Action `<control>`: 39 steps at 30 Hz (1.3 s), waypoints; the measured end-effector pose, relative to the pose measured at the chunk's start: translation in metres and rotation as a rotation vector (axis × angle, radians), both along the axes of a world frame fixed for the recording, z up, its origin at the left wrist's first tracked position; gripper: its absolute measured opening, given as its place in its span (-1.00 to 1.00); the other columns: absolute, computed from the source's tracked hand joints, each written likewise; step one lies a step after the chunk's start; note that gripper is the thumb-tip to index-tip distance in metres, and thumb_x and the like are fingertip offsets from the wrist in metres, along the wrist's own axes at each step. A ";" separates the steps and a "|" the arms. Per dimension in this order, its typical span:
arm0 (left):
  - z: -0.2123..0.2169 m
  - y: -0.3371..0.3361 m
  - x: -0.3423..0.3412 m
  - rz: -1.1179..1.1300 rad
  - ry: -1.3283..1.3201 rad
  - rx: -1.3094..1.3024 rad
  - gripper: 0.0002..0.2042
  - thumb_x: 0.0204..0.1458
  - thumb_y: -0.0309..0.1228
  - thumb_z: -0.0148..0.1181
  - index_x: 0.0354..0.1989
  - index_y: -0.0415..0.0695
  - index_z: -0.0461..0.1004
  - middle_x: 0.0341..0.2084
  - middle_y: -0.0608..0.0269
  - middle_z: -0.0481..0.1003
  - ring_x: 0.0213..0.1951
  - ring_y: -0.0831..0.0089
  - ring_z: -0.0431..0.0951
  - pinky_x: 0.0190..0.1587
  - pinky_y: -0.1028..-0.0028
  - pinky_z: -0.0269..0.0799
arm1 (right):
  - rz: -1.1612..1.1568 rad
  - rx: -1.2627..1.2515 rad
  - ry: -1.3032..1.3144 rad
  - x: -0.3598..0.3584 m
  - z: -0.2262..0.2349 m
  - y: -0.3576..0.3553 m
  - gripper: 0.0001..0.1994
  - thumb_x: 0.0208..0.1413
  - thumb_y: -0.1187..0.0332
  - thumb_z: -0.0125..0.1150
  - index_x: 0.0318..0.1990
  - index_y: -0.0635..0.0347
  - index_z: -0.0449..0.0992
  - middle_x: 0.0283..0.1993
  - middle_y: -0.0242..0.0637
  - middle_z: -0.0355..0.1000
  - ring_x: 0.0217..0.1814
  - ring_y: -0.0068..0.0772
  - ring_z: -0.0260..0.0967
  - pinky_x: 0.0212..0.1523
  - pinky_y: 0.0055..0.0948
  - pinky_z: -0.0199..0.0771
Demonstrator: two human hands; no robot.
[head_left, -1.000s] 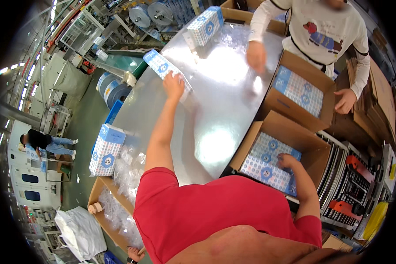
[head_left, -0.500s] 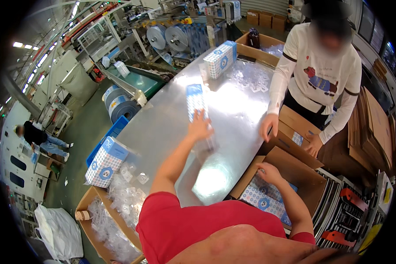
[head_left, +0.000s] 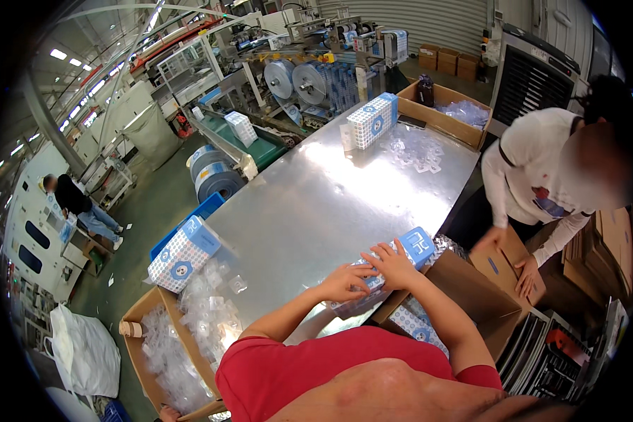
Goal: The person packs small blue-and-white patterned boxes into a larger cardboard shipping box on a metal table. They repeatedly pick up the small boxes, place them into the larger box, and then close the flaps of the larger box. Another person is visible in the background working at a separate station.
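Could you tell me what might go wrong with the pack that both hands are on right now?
The blue-and-white pack lies at the steel table's near edge, partly over the open carton; if the left hand or right hand slips, it could tip in crooked. Another pack hangs at the table's left edge and might fall into the box of clear pieces. A co-worker's hands handle a neighbouring carton, so elbows could clash.

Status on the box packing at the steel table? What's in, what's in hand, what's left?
Done: patterned packs already lie in the open carton at the table's right edge. In hand: left hand and right hand both rest on a blue-and-white pack at that edge, beside the carton. Left: one pack on the left edge and another at the far end.
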State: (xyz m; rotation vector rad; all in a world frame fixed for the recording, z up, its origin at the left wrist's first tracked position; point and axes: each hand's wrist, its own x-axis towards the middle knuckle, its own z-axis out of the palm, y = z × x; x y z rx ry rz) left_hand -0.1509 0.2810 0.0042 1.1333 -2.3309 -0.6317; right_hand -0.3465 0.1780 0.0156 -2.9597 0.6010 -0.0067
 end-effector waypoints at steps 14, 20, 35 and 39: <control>-0.054 -0.128 0.122 0.694 0.194 -0.211 -0.74 -0.06 -0.31 0.21 -0.18 -0.08 0.54 -0.10 0.08 0.48 0.03 0.13 0.41 0.09 0.25 0.31 | -0.024 0.028 0.004 0.000 0.003 -0.001 0.04 -0.49 0.18 0.54 0.30 -0.15 0.08 0.20 -0.22 0.17 0.36 -0.15 -0.04 0.34 0.23 -0.33; 0.009 -0.225 0.167 1.067 -0.319 -0.182 -0.59 0.02 -0.08 0.12 0.00 0.01 0.45 0.24 0.05 0.14 0.26 0.08 0.10 0.15 -0.26 0.00 | -0.046 0.064 -0.044 -0.003 0.003 -0.002 0.00 -0.49 0.24 0.52 0.28 -0.15 0.13 0.16 -0.24 0.19 0.34 -0.17 -0.01 0.35 0.20 -0.31; -0.011 -0.199 0.198 0.547 -0.345 0.048 -0.66 0.03 -0.03 0.09 -0.25 -0.01 0.59 0.15 0.25 0.31 0.24 0.04 0.16 0.16 0.17 0.20 | -0.069 0.081 -0.076 0.001 0.004 -0.001 -0.07 -0.42 0.27 0.47 0.27 -0.13 0.16 0.15 -0.21 0.19 0.32 -0.15 0.01 0.34 0.20 -0.27; 0.008 -0.192 0.240 0.500 -0.352 0.362 -0.68 -0.17 -0.14 0.33 -0.25 -0.01 0.58 0.11 0.16 0.34 0.17 0.10 0.25 0.12 0.20 0.22 | -0.054 0.067 -0.112 0.005 0.000 -0.001 -0.09 -0.41 0.25 0.46 0.26 -0.13 0.17 0.13 -0.20 0.21 0.31 -0.14 0.03 0.34 0.20 -0.27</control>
